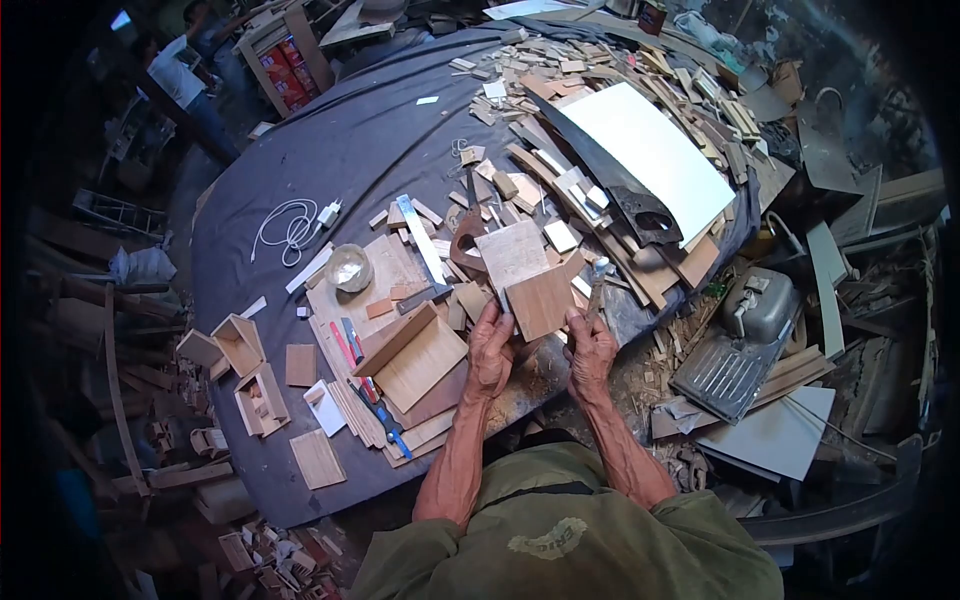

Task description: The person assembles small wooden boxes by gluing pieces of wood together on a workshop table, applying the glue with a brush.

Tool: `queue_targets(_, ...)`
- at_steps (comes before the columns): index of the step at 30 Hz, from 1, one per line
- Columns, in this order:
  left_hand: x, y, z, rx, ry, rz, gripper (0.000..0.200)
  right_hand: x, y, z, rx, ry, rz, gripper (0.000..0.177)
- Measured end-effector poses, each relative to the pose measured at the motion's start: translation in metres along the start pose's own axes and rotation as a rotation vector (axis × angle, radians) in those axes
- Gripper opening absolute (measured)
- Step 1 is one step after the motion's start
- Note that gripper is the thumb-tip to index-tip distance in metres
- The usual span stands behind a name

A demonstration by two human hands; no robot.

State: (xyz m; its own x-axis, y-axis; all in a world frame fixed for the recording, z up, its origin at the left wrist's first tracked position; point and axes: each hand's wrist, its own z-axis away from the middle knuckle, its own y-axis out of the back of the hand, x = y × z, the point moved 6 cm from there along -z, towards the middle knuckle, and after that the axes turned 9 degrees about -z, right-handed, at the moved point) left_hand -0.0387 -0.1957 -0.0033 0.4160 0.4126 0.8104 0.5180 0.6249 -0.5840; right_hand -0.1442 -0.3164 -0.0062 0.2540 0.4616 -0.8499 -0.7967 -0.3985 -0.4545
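A thin brown wooden board [541,302] is held up over the near table edge, tilted towards me. My left hand [490,352] is closed on its lower left edge, thumb along the side. My right hand [590,350] is closed near the board's lower right corner, and a narrow stick with a pale tip [597,285] rises from its fingers. Behind the brown board a lighter square panel [512,254] shows, partly hidden by it. Left of my left hand lies an open wooden box piece [418,362] with one raised side.
A handsaw [640,205] lies by a white sheet [650,150] among many offcuts. A try square [425,250], a glue pot [350,268], a white charger cable [290,232] and small boxes [262,400] cover the left. A metal sink [742,340] stands right.
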Motion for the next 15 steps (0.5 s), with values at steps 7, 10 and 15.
queue_targets(7, -0.006, -0.007, 0.004, -0.006, -0.018, 0.043, 0.044, -0.01, -0.012, 0.006, -0.007, 0.027, -0.027, 0.033)
queue_targets(10, -0.012, -0.005, 0.004, 0.02, 0.01, 0.126, 0.043, -0.009, -0.01, 0.005, -0.01, 0.031, -0.008, 0.033)
queue_targets(15, -0.01, -0.006, 0.004, 0.032, -0.037, 0.113, 0.042, -0.009, -0.007, -0.001, -0.013, 0.109, 0.148, 0.03)
